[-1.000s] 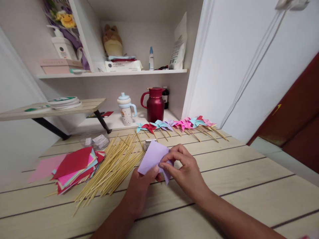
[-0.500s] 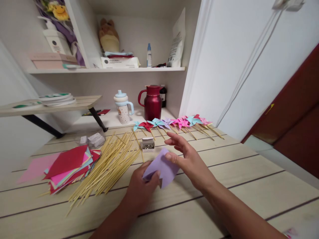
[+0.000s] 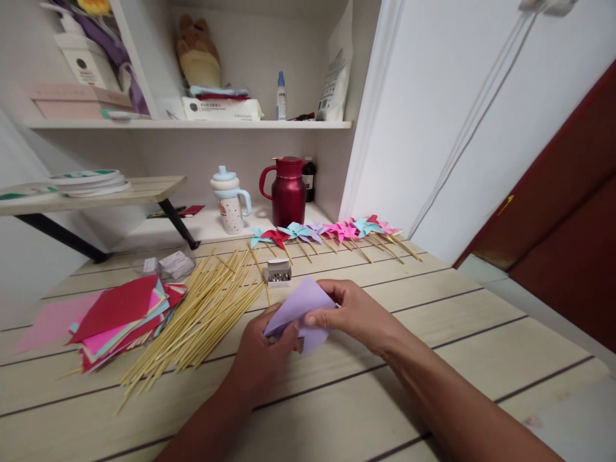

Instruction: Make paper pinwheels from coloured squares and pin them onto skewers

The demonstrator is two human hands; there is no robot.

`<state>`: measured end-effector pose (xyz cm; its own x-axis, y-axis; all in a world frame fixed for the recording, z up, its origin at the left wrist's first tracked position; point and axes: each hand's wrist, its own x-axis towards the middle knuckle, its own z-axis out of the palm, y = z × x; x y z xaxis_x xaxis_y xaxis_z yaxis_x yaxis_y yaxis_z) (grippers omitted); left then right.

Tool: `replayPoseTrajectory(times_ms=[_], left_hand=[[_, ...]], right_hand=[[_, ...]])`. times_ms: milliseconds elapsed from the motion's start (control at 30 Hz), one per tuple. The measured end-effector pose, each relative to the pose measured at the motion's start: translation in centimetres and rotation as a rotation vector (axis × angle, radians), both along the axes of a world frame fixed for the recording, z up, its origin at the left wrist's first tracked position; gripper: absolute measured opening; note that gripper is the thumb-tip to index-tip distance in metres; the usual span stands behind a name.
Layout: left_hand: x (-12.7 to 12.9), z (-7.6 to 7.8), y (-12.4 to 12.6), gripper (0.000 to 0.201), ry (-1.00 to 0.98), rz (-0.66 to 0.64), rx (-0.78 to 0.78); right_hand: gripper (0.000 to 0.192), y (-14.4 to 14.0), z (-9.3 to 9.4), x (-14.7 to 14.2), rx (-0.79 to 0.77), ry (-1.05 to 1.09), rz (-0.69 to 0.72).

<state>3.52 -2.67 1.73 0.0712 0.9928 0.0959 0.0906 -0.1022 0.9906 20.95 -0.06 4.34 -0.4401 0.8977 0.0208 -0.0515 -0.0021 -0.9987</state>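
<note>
A sheet of purple paper [image 3: 304, 300], partly folded over, is held above the table between both hands. My left hand [image 3: 267, 343] pinches its lower left part, thumb on top. On the right side, my right hand [image 3: 349, 314] is closed on the paper with thumb and fingers. Just beyond the paper stands a small open box of metal pins [image 3: 278, 274]. Left of my hands lies a spread pile of thin wooden sticks [image 3: 206, 314], and farther left a stack of coloured paper sheets [image 3: 118, 314], red on top.
A row of finished paper pinwheels [image 3: 341, 231] on sticks lies along the table's back. Behind them stand a red thermos jug [image 3: 289, 196] and a light-blue-lidded cup [image 3: 231, 205]. A small raised shelf [image 3: 149, 188] with black legs stands at the left, near clear plastic boxes [image 3: 176, 264].
My right hand, spread beside the paper before, has closed on its right side. The paper's upper part is now folded further over. The view has shifted slightly.
</note>
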Motion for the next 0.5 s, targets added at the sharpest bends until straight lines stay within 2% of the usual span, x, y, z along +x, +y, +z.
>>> replayPoseTrajectory(times_ms=[133, 267, 333, 500], left_hand=[[0.1, -0.5, 0.0, 0.015, -0.067, 0.006, -0.027], [0.2, -1.1, 0.6, 0.052, -0.359, 0.022, 0.025], [0.1, -1.4, 1.2, 0.064, -0.462, 0.028, 0.078], [-0.1, -1.5, 1.7, 0.066, -0.508, 0.013, 0.003]], right_hand=[[0.021, 0.1, -0.5, -0.3, -0.043, -0.019, -0.115], [0.032, 0.3, -0.7, -0.5, -0.095, 0.152, -0.261], [0.038, 0.4, -0.7, -0.7, -0.128, 0.267, -0.305], [0.041, 0.6, -1.0, -1.4, -0.234, 0.429, -0.313]])
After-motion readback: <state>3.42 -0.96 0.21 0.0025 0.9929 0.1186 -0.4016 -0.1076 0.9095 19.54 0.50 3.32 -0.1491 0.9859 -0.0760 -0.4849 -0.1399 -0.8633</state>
